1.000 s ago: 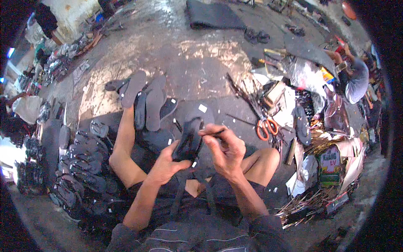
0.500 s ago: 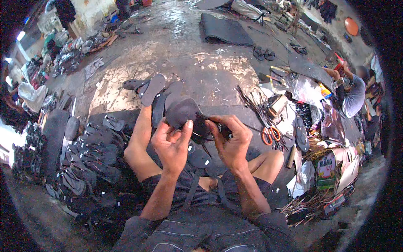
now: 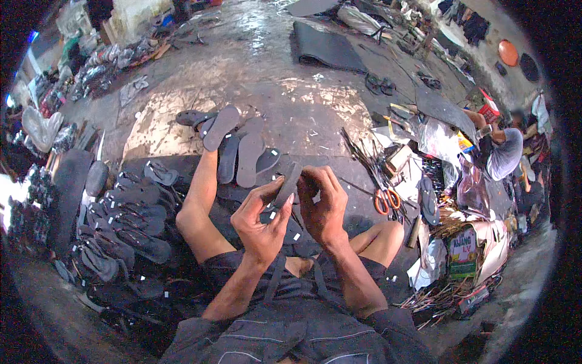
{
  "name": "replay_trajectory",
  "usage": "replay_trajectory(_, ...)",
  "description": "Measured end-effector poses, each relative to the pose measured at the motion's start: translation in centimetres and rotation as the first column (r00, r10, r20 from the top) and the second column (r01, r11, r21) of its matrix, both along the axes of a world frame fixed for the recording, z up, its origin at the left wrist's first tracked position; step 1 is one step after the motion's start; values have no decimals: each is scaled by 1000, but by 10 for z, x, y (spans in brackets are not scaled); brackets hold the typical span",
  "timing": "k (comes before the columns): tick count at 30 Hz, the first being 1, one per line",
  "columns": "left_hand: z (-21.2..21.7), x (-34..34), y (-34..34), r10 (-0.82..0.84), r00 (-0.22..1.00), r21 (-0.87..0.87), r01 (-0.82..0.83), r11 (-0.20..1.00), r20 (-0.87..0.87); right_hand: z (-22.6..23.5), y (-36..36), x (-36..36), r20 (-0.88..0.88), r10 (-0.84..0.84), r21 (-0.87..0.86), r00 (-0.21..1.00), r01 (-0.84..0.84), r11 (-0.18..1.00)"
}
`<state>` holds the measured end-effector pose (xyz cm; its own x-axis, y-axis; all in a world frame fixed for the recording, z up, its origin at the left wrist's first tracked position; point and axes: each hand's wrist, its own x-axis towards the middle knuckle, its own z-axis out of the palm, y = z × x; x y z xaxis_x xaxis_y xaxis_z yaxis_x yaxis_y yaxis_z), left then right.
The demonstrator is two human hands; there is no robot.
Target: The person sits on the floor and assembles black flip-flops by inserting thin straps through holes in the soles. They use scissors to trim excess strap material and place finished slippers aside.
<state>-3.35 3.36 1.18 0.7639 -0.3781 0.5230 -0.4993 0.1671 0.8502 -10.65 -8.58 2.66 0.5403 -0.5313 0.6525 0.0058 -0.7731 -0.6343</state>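
A dark grey flip-flop (image 3: 287, 185) is turned almost edge-on in front of me, above my crossed legs. My left hand (image 3: 259, 225) grips its sole between thumb and fingers. At its right side my right hand (image 3: 327, 209) is closed, fingers curled against the flip-flop; what lies inside that grip is mostly hidden. Just beyond the hands, several flat soles (image 3: 249, 159) lie on the dark floor mat. One more sole (image 3: 222, 127) rests above my left foot, covering part of it. Small white tags show on some of them.
To my left lies a heap of dark flip-flops (image 3: 136, 221). Orange-handled scissors (image 3: 387, 200), thin dark strips and a green printed carton (image 3: 463, 252) are at my right. A folded black sheet (image 3: 327, 47) lies farther off. Another person (image 3: 505, 151) sits at the far right.
The flip-flop has turned from showing its broad face to nearly edge-on. Both hands have shifted; the left moved right, the right slightly left, bringing them closer together.
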Motion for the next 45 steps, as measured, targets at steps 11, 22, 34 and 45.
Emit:
replay_trajectory(11,-44,31,8,109,992,60,-114,992,69,-53,-12,17,-122,199,176,972,-176,968)
replay_trajectory(22,-76,-9,32,-315,651,30,461,887,-691,-33,-70,9,-194,244,658,950,-59,751)
replay_trajectory(34,-72,-29,-5,-470,575,-24,616,788,-670,-20,-70,-18,-276,104,61,955,-90,994)
replay_trajectory(45,-53,-23,9,-442,769,349,616,707,-462,-20,-94,-33,-343,240,-106,908,-291,951)
